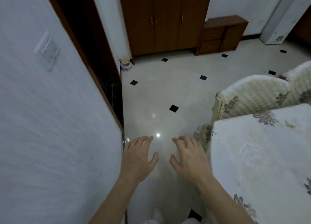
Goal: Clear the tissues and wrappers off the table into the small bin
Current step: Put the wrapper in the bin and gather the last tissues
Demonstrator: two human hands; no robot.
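Observation:
My left hand [137,158] and my right hand [187,158] hang side by side over the tiled floor, palms down, fingers spread, holding nothing. To their right is the table [255,165], covered with a cream floral cloth. A small pale crumpled thing, perhaps a tissue [291,123], lies on the cloth near its far edge. No bin is in view.
A white wall [50,122] with a switch plate stands close on the left, beside a dark doorway. Two chairs [255,97] with floral covers sit at the table's far side. A brown wardrobe [163,20] and low cabinet [220,35] line the far wall.

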